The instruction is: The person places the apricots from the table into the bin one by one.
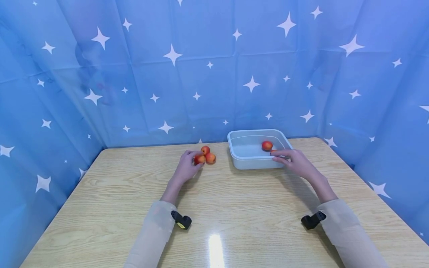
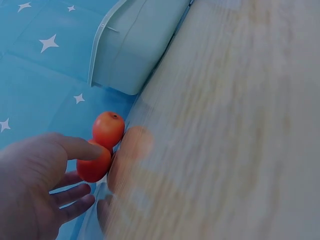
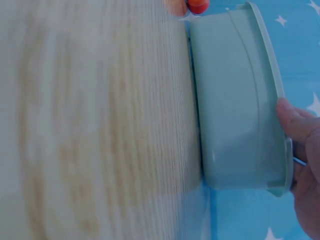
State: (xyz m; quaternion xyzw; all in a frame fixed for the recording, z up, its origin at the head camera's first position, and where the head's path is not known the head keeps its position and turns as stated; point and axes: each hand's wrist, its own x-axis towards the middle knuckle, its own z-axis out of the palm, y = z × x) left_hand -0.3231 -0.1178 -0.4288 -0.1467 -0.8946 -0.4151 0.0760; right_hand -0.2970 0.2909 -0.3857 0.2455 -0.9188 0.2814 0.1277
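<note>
- Head view: the left hand [image 1: 187, 167] pinches a red fruit [image 1: 201, 159].
- The right hand [image 1: 297, 162] grips the tub [image 1: 253, 163].
- Looks like picking up; next probably calls for a careful lift.

no readable lettering, no legible labels, brands, numbers or signs

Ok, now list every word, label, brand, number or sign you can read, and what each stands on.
No readable text in any view.
Yellow patch on the black device by the left sleeve: too small to tell whether it bears print.
Black device by the right sleeve: any marking is too small to read.
Red fruits and pale blue container: no legible wording.
Blue curtain: white star shapes, no lettering seen.
</note>
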